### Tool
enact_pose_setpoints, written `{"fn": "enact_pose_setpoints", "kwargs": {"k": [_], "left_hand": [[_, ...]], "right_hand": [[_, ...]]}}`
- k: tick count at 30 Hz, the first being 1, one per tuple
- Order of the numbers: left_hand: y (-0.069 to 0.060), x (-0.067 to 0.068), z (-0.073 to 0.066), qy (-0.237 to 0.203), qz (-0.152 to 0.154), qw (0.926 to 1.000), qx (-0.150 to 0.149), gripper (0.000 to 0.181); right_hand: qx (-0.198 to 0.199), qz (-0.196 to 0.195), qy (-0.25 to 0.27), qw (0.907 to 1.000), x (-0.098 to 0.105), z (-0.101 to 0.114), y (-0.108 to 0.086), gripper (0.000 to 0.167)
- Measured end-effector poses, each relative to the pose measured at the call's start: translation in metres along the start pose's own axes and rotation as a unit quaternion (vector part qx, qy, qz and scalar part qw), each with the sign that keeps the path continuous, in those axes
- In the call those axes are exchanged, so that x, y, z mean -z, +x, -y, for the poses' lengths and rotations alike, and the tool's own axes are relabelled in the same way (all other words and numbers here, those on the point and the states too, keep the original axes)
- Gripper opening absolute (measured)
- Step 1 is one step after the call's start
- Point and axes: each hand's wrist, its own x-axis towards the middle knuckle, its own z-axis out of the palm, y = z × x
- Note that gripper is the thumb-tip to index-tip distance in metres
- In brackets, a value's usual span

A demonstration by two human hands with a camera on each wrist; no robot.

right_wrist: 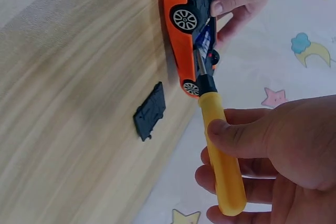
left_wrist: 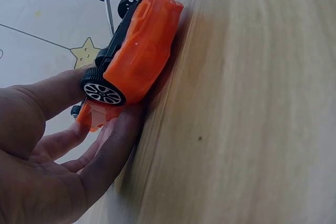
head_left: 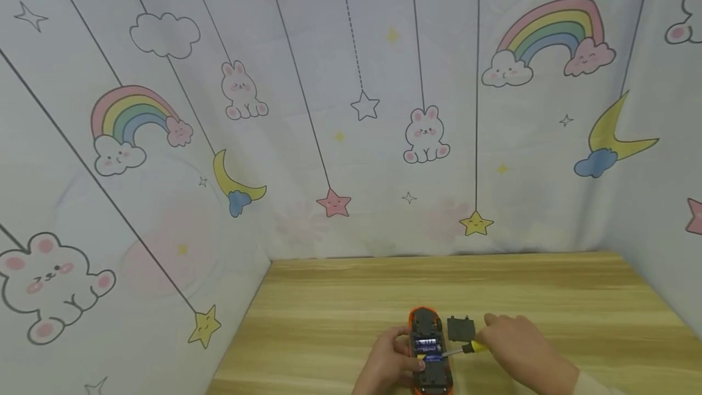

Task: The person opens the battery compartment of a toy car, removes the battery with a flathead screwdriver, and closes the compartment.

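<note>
An orange toy car (head_left: 426, 322) lies upside down on the table, its black underside up and its battery compartment uncovered. Blue batteries (head_left: 426, 345) sit inside. My left hand (head_left: 384, 361) grips the car by its sides, thumb over the underside; the left wrist view shows the fingers around the orange body (left_wrist: 144, 51) near a wheel. My right hand (head_left: 518, 346) holds a screwdriver (right_wrist: 223, 156) by its yellow handle. The metal shaft points into the battery compartment, its tip at the batteries; whether it touches them I cannot tell.
A black battery cover (head_left: 461, 328) lies flat on the wooden table (head_left: 329, 297), just right of the car and close to my right hand. Behind and beside the table hangs a pale cloth (head_left: 373, 169) printed with rabbits, stars and rainbows.
</note>
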Motion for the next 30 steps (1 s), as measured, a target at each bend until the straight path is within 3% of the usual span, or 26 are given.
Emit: {"fn": "enact_pose_setpoints", "kwargs": {"k": [10,14,20,27,30], "left_hand": [[0.000,0.001,-0.001,-0.011,-0.002,0.9999,-0.007,0.069],[-0.001,0.000,0.000,-0.008,-0.001,1.0000,-0.001,0.069],[-0.001,-0.002,-0.002,-0.001,0.001,1.0000,0.008,0.070],[-0.001,-0.003,-0.001,-0.004,-0.004,1.0000,0.006,0.068],[-0.001,-0.003,-0.001,-0.003,-0.007,1.0000,-0.003,0.067]], "right_hand": [[0.039,-0.026,-0.057,0.9972,0.009,0.011,0.004,0.017],[0.034,-0.043,-0.082,0.9952,0.015,0.022,0.008,0.029],[0.044,-0.060,-0.116,0.9905,0.021,0.033,0.014,0.026],[0.039,-0.021,-0.133,0.9901,0.029,0.043,0.025,0.017],[0.046,-0.016,-0.174,0.9836,0.033,0.053,0.029,0.019]]}}
